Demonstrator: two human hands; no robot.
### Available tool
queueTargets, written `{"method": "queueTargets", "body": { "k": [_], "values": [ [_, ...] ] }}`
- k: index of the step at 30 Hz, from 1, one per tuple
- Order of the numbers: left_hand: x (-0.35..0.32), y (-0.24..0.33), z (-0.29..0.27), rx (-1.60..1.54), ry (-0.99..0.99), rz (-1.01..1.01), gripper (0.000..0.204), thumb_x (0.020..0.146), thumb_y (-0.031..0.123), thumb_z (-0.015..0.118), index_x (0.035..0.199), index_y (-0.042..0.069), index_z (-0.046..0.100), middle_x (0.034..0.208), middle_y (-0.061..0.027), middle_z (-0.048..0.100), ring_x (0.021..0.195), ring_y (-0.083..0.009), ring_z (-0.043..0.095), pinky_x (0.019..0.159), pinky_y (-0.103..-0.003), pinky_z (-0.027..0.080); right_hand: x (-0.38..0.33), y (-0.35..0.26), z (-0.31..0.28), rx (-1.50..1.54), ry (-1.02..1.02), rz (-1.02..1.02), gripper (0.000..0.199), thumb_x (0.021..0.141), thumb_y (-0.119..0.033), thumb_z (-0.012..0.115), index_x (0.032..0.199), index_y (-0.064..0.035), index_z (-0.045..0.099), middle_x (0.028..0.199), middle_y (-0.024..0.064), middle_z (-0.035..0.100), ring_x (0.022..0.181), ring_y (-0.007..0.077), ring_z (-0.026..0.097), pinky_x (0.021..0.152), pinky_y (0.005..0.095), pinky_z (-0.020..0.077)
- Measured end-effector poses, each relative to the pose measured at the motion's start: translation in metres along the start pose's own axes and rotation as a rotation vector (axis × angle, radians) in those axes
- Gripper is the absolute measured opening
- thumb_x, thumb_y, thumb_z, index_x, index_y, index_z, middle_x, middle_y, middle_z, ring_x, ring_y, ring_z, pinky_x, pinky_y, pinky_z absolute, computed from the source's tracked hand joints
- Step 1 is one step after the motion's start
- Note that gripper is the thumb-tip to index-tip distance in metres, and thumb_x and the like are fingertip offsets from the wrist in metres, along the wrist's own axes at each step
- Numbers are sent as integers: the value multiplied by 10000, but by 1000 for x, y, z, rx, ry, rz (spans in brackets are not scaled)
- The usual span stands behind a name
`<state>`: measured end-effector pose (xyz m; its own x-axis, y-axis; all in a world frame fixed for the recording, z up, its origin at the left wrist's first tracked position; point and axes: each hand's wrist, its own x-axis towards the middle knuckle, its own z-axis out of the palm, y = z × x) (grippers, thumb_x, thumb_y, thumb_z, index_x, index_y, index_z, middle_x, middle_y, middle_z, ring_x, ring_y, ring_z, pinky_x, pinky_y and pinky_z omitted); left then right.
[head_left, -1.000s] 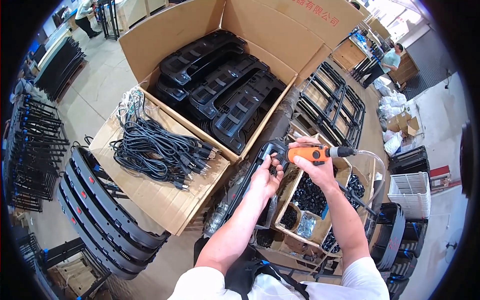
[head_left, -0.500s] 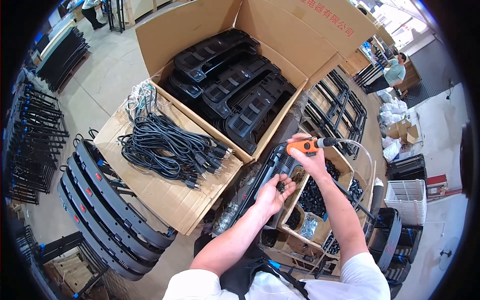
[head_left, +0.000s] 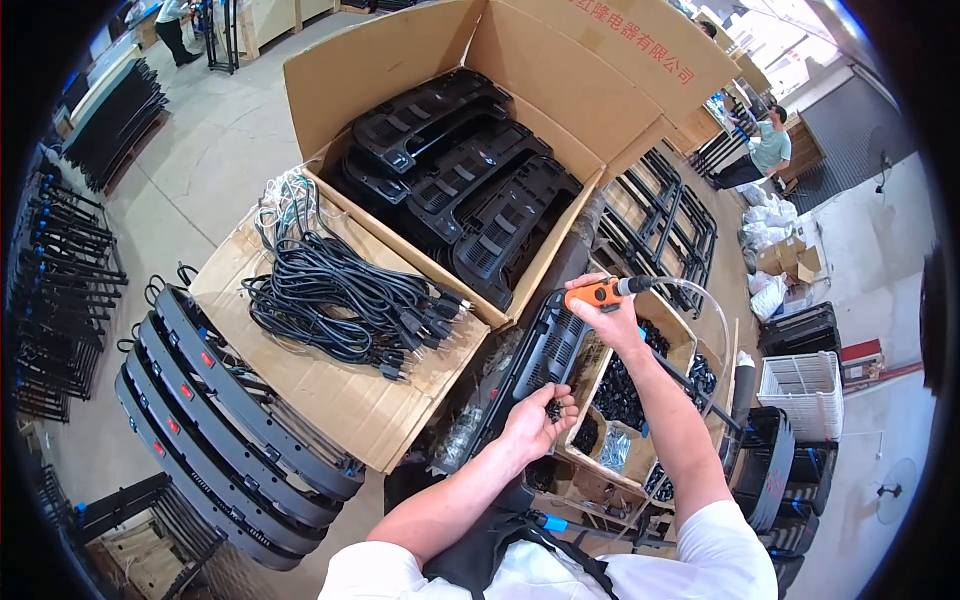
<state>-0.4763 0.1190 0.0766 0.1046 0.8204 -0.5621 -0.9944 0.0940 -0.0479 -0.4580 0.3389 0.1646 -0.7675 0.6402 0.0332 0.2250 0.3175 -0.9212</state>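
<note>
A pile of small dark screws (head_left: pixel 555 409) lies in the cupped palm of my left hand (head_left: pixel 530 425), with the fingers curled round it. That hand rests by the near part of a long black plastic housing (head_left: pixel 548 352), which lies slantwise in front of me. My right hand (head_left: pixel 612 325) grips an orange power screwdriver (head_left: pixel 594 295) over the far end of the housing. A clear hose (head_left: pixel 700 291) curves away from the tool's black rear end. The screwdriver's tip is too hidden to tell whether it touches a screw.
A carton (head_left: pixel 560 285) of stacked black housings stands beyond. Black power cords (head_left: pixel 340 290) lie on cardboard (head_left: pixel 300 395) at left, above curved grey parts (head_left: pixel 215 440). Right of the housing is a divided wooden tray (head_left: pixel 685 345) of small parts. A person (head_left: pixel 768 152) stands far right.
My left hand has drawn back along the housing toward me, its fingers more curled. The screwdriver in my right hand has shifted slightly left, and the view has turned a little.
</note>
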Motion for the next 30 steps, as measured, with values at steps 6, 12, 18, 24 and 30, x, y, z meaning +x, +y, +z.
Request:
{"method": "queueTargets", "body": {
  "k": [6, 12, 18, 24, 30],
  "values": [
    [-8, 1, -16, 61, 33, 42, 286, 1133, 286, 508, 1170, 38, 646, 1008, -82, 686, 888, -225, 688, 814, -393, 631, 0, 14, -8, 3, 106, 57, 481, 865, -117, 841, 1301, -33, 656, 1242, 105, 742, 1170, 183, 690, 1042, 376, 551],
    [-41, 8, -8, 192, 54, 66, 252, 1127, 294, 532, 1150, 73, 650, 979, -36, 664, 886, -191, 649, 763, -319, 547, -42, -29, -28, 153, 167, -32, 488, 891, -110, 826, 1337, -29, 645, 1241, 114, 748, 1170, 187, 693, 1052, 369, 551],
    [-35, -60, -8, 440, 89, -27, 269, 1135, 285, 509, 1111, 61, 655, 929, -46, 649, 778, -175, 608, 654, -307, 484, -136, -17, -88, 245, 187, -25, 470, 909, -108, 799, 1348, -55, 641, 1250, 99, 748, 1187, 191, 691, 1063, 373, 552],
    [10, -140, -41, 775, 245, -238, 256, 1135, 230, 504, 1204, 46, 669, 1040, -61, 669, 893, -178, 641, 774, -325, 539, -261, 7, -170, 278, 388, 24, 482, 897, -75, 800, 1349, -60, 635, 1230, 84, 750, 1151, 167, 693, 1033, 344, 561],
    [73, -186, -79, 1201, 467, -364, 369, 1116, 330, 538, 1341, 55, 637, 1233, -95, 689, 1110, -227, 631, 1029, -475, 479, -379, 32, -241, 298, 624, 57, 505, 897, -38, 768, 1375, -14, 606, 1253, 139, 738, 1156, 198, 699, 1042, 368, 560]
  ]
}}
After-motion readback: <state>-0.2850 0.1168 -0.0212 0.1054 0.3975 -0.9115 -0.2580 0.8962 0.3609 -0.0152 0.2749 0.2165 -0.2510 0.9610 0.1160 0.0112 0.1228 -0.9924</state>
